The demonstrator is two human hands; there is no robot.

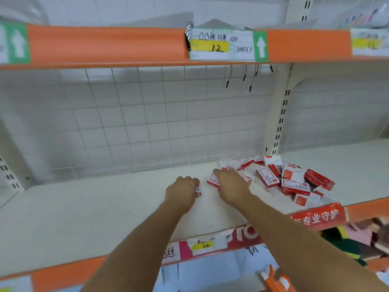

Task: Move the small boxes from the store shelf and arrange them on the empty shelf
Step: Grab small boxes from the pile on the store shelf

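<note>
A loose heap of several small red-and-white boxes (292,180) lies on the white shelf (94,207), at its right part by the upright post. My left hand (182,191) sits on the shelf left of the heap, its fingers curled round one small box (198,189) whose end shows by the fingertips. My right hand (230,186) reaches over the heap's left edge, fingers spread over a flat-lying box (213,180); whether it grips the box is hidden by the hand.
A wire grid panel (136,119) backs the shelf. An orange-edged shelf (105,45) with a price label (221,45) hangs above. A red banner (317,217) and price tags line the front edge. More goods show below at the right.
</note>
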